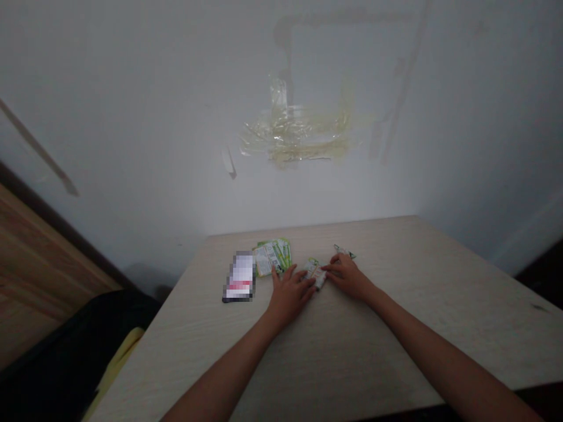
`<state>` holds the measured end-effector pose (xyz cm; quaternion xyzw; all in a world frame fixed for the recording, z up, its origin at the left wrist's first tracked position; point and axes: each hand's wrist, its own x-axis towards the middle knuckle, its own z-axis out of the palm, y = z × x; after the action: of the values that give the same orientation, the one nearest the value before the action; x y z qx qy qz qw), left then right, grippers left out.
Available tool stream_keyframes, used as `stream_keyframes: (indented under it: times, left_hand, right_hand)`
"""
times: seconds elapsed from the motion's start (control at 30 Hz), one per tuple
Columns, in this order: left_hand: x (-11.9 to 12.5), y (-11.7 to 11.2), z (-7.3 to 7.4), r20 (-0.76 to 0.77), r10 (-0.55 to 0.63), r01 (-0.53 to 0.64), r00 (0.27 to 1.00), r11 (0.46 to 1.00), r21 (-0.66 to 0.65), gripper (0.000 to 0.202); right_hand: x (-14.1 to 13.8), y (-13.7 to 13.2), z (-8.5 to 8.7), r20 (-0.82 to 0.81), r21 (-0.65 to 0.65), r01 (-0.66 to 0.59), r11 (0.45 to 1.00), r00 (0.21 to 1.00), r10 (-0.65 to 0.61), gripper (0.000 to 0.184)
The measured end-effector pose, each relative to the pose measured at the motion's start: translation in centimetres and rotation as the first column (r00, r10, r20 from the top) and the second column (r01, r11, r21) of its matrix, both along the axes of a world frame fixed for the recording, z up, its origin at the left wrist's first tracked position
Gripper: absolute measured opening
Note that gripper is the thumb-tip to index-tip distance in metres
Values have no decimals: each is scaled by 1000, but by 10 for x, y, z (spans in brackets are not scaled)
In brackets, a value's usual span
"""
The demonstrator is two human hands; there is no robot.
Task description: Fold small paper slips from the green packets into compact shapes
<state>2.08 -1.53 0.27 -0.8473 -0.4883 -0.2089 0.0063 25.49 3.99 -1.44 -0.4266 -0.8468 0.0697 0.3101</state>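
Observation:
A small green-and-white printed packet [315,270] lies on the table between my two hands. My left hand [290,296] rests low on the tabletop with its fingers spread, and its right-hand fingers touch the packet's left side. From the other side, my right hand [350,279] has thumb and fingertips closed at the packet's right edge. Just beyond the right hand lies another green-and-white piece [345,251], partly covered by that hand. Several overlapping green-and-white packets [267,259] are fanned out beyond my left fingertips.
A phone [240,275], its screen pixelated, lies left of the fanned packets. The pale wooden table [396,246] meets a white wall with strips of clear tape [303,135]. Dark cloth [83,334] and something yellow [115,366] are beside the table's left edge.

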Motion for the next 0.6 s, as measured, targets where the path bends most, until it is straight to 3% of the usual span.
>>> stream_keyframes:
  times: [0.27,0.4,0.6]
  left_hand:
    - [0,-1,0,-45,51,-49,998,998,34,29]
    - [1,-1,0,-41,61,-60,997,998,24,30]
    - [-1,1,-1,7,46,-46,999,998,-50,30]
  right_hand:
    - [-9,-3,1,-46,171,25,985,999,-17,24]
    - [-12,-8,5,-17,137,-46,990,999,49,20]
    - [-12,-8,7,25,86,-52,995,998,50,20]
